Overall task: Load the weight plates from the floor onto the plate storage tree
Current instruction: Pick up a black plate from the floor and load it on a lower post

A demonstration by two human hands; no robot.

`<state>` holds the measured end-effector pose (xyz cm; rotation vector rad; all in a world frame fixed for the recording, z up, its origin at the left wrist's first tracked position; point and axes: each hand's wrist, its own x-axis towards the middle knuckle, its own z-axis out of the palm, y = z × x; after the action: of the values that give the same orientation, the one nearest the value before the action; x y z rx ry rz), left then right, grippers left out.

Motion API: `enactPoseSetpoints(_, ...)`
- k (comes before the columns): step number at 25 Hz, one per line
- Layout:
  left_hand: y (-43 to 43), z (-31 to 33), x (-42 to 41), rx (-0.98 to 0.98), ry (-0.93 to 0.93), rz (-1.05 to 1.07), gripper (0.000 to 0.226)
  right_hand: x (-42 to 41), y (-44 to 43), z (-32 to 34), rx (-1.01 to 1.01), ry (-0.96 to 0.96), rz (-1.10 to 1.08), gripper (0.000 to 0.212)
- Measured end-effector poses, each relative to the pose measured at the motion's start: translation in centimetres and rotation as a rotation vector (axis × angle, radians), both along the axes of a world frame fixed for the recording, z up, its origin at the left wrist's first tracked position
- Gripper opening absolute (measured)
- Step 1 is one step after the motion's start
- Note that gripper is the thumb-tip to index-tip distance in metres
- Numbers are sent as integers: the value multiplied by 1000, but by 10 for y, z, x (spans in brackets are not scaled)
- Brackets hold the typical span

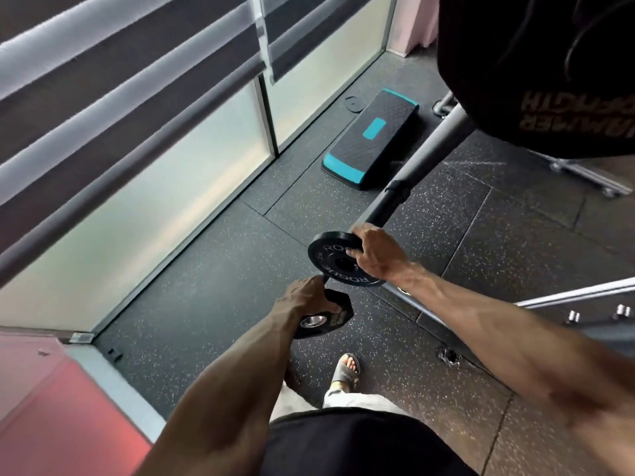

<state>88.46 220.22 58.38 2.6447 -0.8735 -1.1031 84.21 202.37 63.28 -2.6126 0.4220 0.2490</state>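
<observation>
Far left: window blinds (pixel 120 73), nothing task-related. Left hand (pixel 305 293) has its fingers curled round the rim of a small many-sided plate (pixel 319 321) with a shiny metal hub. It is held low and clear of the floor (pixel 206 304), face roughly up. Just below, a foot in a sandal (pixel 347 371). Further back, a black and teal step platform (pixel 374 139), with one thin disc (pixel 354 103) lying flat on the floor beside it near the window, probably still to be collected. Next right, the ROGUE plate (pixel 330 259), round and tilted face-up. The right hand (pixel 374 255) grips its right rim, thumb on the face and fingers over the edge, firm hold. The peg (pixel 388 204) starts right above that hand and runs up and to the right to a large black plate (pixel 532 70) already on it; it looks like a horn of the storage tree. Key relation: the peg's free end sits just above and right of the ROGUE plate's centre hole, and its long axis points away up-right. Cannot tell if the rim touches the peg tip, as the hand covers it. The right hand is nearer, so its plate likely goes first. The hole needs turning square to the peg axis before sliding on. The left plate is well below and waits.
</observation>
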Motion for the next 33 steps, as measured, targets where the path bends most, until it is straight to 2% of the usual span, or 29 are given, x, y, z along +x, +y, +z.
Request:
enactPoseSetpoints(3, 1, -1, 22, 7, 27, -61, 86, 4, 10, -7, -87, -28, -69, 33)
enactPoseSetpoints(6, 4, -3, 44, -22, 37, -107, 91, 12, 3, -9, -123, -63, -208, 33)
enactPoseSetpoints(10, 5, -5, 73, -41, 27, -177, 85, 25, -28, -4, -233, -77, -346, 28)
enactPoseSetpoints(16, 11, -9, 95, 1, -16, -209, 78, 48, -73, -2, -346, -61, -394, 31)
enactPoseSetpoints(19, 12, -4, 102, 4, -15, -222, 67, 53, -82, 0, -420, -31, -411, 38)
enactPoseSetpoints(21, 10, 0, 105, -1, 4, -234, 57, 50, -79, 0, -553, -73, -400, 41)
enactPoseSetpoints(23, 3, 9, 113, -13, 36, -252, 48, 43, -61, 1, -578, -221, -320, 33)
enactPoseSetpoints(26, -13, 24, 124, -59, 122, -214, 50, 27, -11, 3, -311, -329, -181, 29)
enactPoseSetpoints(28, -23, 41, 129, -132, 185, -242, 39, 17, 29, 5, -105, -220, -177, 34)
enactPoseSetpoints(30, -34, 58, 134, -189, 212, -275, 32, 6, 65, 1, 168, -135, -357, 43)
enactPoseSetpoints(33, -46, 82, 135, -267, 257, -281, 37, -2, 90, -2, 508, -273, -753, 54)
